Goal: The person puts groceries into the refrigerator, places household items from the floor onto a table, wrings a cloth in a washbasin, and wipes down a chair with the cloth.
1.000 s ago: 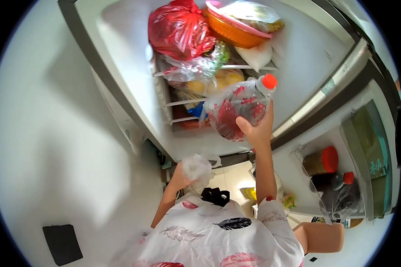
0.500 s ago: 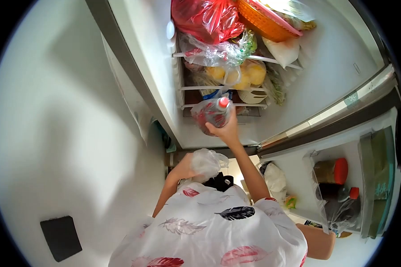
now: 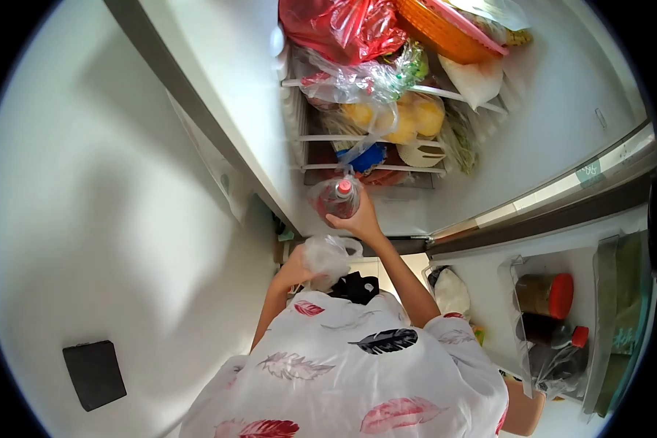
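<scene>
Right hand (image 3: pixel 359 220) is wrapped round the bagged bottle (image 3: pixel 340 204), cap toward the camera, in front of the open fridge (image 3: pixel 547 124), probably gripping the sides so slick plastic won't slip. Left hand (image 3: pixel 292 269) has a bag (image 3: pixel 326 258) bunched up, maybe to stop it flapping.

Red bag (image 3: pixel 342 31) cropped above, base of bottle (image 3: pixel 336 204) apparently hidden

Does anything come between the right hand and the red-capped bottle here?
Only thin plastic, it appears: a clear bag wraps the red-capped bottle where the right hand grips it. Nothing else visible intervenes; the left hand, holding a whitish bag, is apart from both.
</scene>
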Tool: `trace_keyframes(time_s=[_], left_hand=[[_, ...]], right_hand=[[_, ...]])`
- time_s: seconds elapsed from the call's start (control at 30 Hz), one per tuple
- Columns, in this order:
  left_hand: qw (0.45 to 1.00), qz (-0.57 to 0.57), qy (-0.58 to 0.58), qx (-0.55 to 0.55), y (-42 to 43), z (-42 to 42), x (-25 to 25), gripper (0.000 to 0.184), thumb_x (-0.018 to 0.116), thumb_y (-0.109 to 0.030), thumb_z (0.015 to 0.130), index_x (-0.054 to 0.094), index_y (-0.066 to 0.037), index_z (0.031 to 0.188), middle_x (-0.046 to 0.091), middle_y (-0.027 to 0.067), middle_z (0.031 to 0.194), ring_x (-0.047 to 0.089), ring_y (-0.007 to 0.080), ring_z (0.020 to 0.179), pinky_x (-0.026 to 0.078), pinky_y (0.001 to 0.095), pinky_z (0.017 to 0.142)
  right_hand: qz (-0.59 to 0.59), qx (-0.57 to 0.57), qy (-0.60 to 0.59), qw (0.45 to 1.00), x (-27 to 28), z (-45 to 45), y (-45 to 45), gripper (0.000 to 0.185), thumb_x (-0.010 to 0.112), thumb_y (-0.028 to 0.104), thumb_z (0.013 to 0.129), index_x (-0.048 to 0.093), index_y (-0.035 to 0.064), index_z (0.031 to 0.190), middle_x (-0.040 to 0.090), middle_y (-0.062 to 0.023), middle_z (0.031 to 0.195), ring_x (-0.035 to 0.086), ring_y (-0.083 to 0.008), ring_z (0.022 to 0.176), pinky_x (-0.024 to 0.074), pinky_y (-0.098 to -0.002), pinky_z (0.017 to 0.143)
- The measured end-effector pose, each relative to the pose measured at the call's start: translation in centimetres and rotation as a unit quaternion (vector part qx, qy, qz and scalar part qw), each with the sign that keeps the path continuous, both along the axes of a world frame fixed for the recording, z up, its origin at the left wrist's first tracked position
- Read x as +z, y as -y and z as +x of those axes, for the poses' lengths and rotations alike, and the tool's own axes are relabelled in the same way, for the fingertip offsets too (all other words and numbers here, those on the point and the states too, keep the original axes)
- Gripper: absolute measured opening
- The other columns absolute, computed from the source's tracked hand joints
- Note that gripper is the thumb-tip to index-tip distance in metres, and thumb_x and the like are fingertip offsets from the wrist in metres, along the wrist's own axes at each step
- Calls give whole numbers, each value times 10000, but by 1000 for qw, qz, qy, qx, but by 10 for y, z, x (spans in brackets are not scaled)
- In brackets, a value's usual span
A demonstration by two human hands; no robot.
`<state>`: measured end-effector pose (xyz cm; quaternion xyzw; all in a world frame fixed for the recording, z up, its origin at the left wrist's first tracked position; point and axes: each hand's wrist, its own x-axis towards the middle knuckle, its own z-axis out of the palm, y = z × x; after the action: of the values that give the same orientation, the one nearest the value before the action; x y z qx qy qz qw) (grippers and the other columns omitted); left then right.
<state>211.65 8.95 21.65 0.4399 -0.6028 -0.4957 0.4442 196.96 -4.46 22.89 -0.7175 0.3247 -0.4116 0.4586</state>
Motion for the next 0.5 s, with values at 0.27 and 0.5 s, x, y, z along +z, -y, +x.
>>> trace_keyframes(time_s=[0.27, 0.5], left_hand=[[980, 86, -39, 174, 5, -13, -9, 449, 703, -69, 584, 548, -18, 1003, 585, 63, 993, 534, 158, 900, 409, 278, 815], [980, 103, -27, 168, 0, -14, 2, 401, 692, -8, 569, 584, -39, 954, 607, 39, 929, 548, 145, 860, 427, 272, 789]], right_hand=[[70, -138, -74, 985, -62, -43, -6, 740, 762, 300, 524, 401, 25, 1109, 519, -173, 1055, 531, -292, 961, 412, -353, 830], [25, -147, -62, 987, -93, -13, 10, 772, 763, 323, 507, 397, 15, 1112, 523, -184, 1012, 522, -310, 945, 405, -365, 825]])
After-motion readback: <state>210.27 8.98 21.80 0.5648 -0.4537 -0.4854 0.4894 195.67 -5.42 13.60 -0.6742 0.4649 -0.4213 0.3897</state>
